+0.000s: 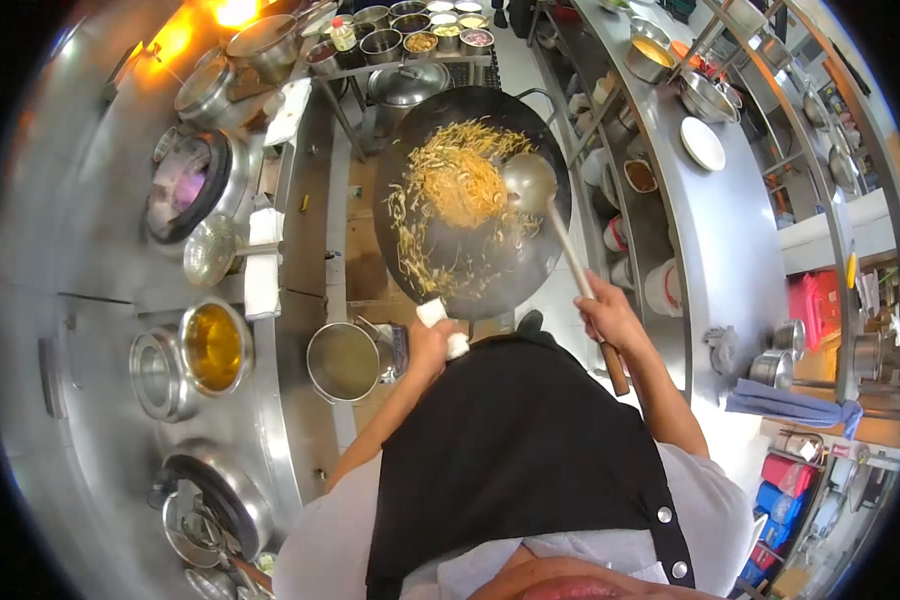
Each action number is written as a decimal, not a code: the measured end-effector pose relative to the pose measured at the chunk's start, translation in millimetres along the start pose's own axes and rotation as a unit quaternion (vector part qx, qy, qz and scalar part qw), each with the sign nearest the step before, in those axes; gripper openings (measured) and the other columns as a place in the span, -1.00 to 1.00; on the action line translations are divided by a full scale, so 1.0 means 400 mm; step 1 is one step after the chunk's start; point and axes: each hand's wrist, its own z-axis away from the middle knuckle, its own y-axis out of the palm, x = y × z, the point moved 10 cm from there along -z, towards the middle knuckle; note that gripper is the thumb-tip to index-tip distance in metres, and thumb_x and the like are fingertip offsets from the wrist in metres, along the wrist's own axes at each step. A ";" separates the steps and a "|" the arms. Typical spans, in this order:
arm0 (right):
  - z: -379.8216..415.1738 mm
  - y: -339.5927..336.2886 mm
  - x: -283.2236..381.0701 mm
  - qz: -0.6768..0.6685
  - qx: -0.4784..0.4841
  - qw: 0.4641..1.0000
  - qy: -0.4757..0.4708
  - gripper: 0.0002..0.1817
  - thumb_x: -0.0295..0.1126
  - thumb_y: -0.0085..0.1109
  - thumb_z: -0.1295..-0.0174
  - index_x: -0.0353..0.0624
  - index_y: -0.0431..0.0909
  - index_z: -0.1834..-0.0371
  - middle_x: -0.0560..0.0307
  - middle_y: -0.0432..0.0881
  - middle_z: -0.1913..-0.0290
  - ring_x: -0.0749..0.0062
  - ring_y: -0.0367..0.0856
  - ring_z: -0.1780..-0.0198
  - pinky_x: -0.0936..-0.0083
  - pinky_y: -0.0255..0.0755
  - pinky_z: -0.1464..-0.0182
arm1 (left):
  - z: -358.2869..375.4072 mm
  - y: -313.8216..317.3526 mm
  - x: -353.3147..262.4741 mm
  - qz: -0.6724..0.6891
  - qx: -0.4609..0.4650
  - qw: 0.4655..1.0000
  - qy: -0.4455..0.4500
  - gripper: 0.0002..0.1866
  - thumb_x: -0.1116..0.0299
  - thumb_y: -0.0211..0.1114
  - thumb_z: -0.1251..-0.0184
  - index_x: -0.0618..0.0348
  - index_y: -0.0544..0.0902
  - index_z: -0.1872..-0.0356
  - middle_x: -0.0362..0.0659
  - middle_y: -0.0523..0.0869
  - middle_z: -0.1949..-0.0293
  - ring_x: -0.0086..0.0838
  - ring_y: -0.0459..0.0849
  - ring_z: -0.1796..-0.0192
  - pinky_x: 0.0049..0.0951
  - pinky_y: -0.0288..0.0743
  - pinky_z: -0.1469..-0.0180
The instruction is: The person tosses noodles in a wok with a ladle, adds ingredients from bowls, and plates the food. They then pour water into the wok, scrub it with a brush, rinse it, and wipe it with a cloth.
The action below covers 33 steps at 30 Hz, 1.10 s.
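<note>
A large dark wok is in front of me, tilted so I look into it. Fried noodles with pale shreds lie mostly in its upper half, and loose strands spread down its left side. My left hand is closed around a folded white cloth at the wok's near rim; the handle there is mostly hidden. My right hand grips the long handle of a ladle. The ladle's steel bowl rests among the noodles, on their right side.
Left, a steel stove counter holds a pot of yellow oil, a perforated skimmer and a flame. A bucket of cloudy liquid stands by my left arm. Ingredient pots line the back. Right, a steel counter bears a white plate.
</note>
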 end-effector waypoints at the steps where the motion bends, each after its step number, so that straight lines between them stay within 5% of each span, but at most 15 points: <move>1: 0.011 0.039 -0.044 -0.059 0.047 0.996 0.045 -0.32 -0.43 0.19 -0.50 0.01 0.35 -0.70 0.31 0.47 0.46 0.57 0.43 0.60 0.52 0.36 0.56 | -0.021 0.017 0.003 0.037 0.010 0.999 0.000 -0.75 0.60 0.28 -0.25 0.29 0.66 0.04 -0.05 0.79 0.20 -0.33 0.78 0.24 -0.26 0.68 0.28; 4: -0.061 0.228 -0.104 -0.317 0.220 0.918 0.093 -0.52 -0.40 0.08 -0.62 0.04 0.37 -0.56 0.36 0.41 0.43 0.60 0.37 0.56 0.53 0.24 0.55 | -0.130 0.012 0.016 0.007 -0.001 0.994 -0.106 -0.96 0.57 0.24 -0.32 0.22 0.63 0.26 -0.10 0.74 0.35 -0.32 0.75 0.39 -0.24 0.65 0.35; 6: -0.075 0.273 -0.142 -0.424 0.228 0.862 0.159 -0.60 -0.36 0.05 -0.65 0.07 0.36 -0.49 0.36 0.40 0.42 0.61 0.36 0.54 0.53 0.23 0.54 | -0.147 0.031 0.006 0.103 -0.013 0.983 -0.154 -0.95 0.52 0.32 -0.29 0.20 0.62 0.27 -0.18 0.65 0.47 -0.39 0.69 0.46 -0.30 0.53 0.45; 7: -0.083 0.280 -0.160 -0.474 0.232 0.828 0.190 -0.63 -0.34 0.04 -0.67 0.08 0.35 -0.46 0.36 0.40 0.41 0.61 0.36 0.53 0.53 0.23 0.53 | -0.139 0.027 0.016 0.079 -0.024 0.981 -0.178 -0.92 0.50 0.19 -0.41 0.22 0.59 0.33 -0.06 0.73 0.43 -0.26 0.73 0.47 -0.28 0.48 0.55; 10: -0.097 0.221 -0.193 -0.465 0.286 0.828 0.128 -0.65 -0.32 0.00 -0.69 0.10 0.33 -0.45 0.35 0.40 0.39 0.60 0.36 0.53 0.53 0.24 0.53 | -0.119 0.050 0.039 0.065 -0.013 0.978 -0.198 -0.90 0.44 0.21 -0.44 0.25 0.60 0.25 -0.04 0.74 0.41 -0.27 0.73 0.48 -0.34 0.43 0.61; 15: -0.073 -0.040 -0.105 -0.411 0.208 0.886 0.055 -0.32 -0.34 0.05 -0.65 0.06 0.10 -0.77 0.29 0.38 0.44 0.59 0.34 0.60 0.55 0.18 0.58 | -0.184 0.211 0.045 0.073 0.014 0.975 -0.211 -0.86 0.37 0.22 -0.47 0.25 0.59 0.21 -0.06 0.72 0.43 -0.32 0.71 0.52 -0.39 0.39 0.65; 21: -0.067 -0.371 -0.016 -0.527 0.173 0.832 -0.008 -0.50 -0.35 0.03 -0.66 0.01 0.30 -0.61 0.26 0.37 0.44 0.58 0.29 0.63 0.55 0.14 0.60 | -0.237 0.550 -0.038 0.119 0.099 0.967 -0.202 -0.85 0.42 0.40 -0.26 -0.02 0.55 0.35 -0.28 0.64 0.53 -0.48 0.60 0.60 -0.44 0.32 0.67; 24: -0.065 -0.504 0.048 -0.575 0.164 0.801 -0.015 -0.60 -0.35 0.05 -0.66 0.01 0.30 -0.48 0.25 0.40 0.43 0.58 0.30 0.63 0.55 0.17 0.61 | -0.272 0.682 -0.053 0.134 0.116 0.959 -0.222 -0.86 0.42 0.32 -0.30 -0.04 0.51 0.25 -0.27 0.61 0.47 -0.47 0.50 0.60 -0.41 0.27 0.63; 33: -0.180 -1.096 0.075 -0.510 -0.001 0.855 -0.093 -0.49 -0.37 0.07 -0.61 0.02 0.23 -0.57 0.27 0.39 0.45 0.57 0.34 0.64 0.55 0.18 0.63 | -0.407 1.119 -0.032 0.137 0.146 0.961 -0.189 -0.90 0.42 0.29 -0.33 -0.01 0.52 0.28 -0.26 0.59 0.49 -0.51 0.50 0.58 -0.44 0.25 0.63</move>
